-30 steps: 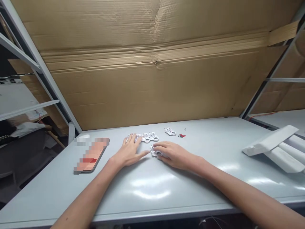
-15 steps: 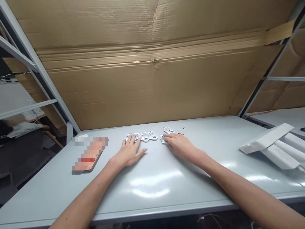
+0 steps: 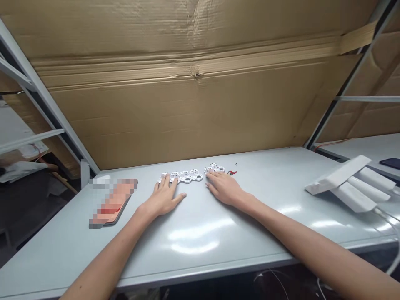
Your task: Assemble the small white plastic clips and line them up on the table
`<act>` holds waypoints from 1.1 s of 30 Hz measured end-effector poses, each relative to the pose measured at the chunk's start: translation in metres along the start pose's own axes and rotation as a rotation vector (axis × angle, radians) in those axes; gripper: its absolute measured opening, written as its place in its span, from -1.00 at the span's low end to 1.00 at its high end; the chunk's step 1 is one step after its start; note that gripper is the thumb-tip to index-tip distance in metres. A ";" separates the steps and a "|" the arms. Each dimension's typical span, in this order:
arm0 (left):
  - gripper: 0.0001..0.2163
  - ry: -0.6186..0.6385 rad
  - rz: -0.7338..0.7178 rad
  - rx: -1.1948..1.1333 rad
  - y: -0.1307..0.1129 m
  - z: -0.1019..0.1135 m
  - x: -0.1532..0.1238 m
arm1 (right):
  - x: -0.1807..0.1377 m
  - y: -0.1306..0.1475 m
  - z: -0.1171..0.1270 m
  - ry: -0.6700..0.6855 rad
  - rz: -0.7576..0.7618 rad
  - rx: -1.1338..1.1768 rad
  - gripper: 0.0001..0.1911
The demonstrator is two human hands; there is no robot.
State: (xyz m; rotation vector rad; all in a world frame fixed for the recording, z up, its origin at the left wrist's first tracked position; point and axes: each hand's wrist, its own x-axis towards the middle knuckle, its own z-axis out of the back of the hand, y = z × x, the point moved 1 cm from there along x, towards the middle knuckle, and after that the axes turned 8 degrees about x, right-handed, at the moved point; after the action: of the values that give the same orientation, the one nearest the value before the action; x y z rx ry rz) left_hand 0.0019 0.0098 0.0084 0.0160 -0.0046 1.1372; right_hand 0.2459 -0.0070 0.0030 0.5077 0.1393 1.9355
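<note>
A row of white perforated plastic pieces (image 3: 189,176), each with a round hole, lies across the far part of the grey table (image 3: 200,233). My left hand (image 3: 164,198) rests flat with its fingers spread, the fingertips touching the leftmost pieces. My right hand (image 3: 225,187) lies on the table with its fingertips on a white piece (image 3: 208,170) at the row's right end. Another white piece (image 3: 218,168) lies partly behind it. Neither hand grips anything. A small red part (image 3: 231,172) lies just beyond my right fingers.
A phone-like object, blurred (image 3: 114,204), lies to the left of my left hand. White foam packing pieces (image 3: 340,181) lie at the table's right end. A large cardboard sheet (image 3: 193,104) stands behind the table, with metal shelving frames on both sides.
My right hand has moved away from me, carrying a white piece to the right end of the row. My left hand has barely shifted. The whole view has drifted slightly.
</note>
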 end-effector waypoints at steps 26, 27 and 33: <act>-0.35 0.100 -0.022 0.082 -0.008 0.015 -0.003 | 0.004 -0.002 0.002 0.019 0.271 0.068 -0.73; -0.35 0.097 -0.024 0.079 -0.008 0.015 -0.003 | 0.003 -0.003 0.002 0.018 0.276 0.071 -0.73; -0.34 0.097 -0.023 0.077 -0.010 0.016 -0.004 | 0.003 -0.003 0.002 0.019 0.294 0.100 -0.71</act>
State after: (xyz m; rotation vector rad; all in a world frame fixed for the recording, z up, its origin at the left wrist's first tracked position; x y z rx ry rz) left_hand 0.0089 0.0018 0.0238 0.0296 0.1255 1.1141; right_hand 0.2480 -0.0039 0.0046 0.6026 0.1820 2.2292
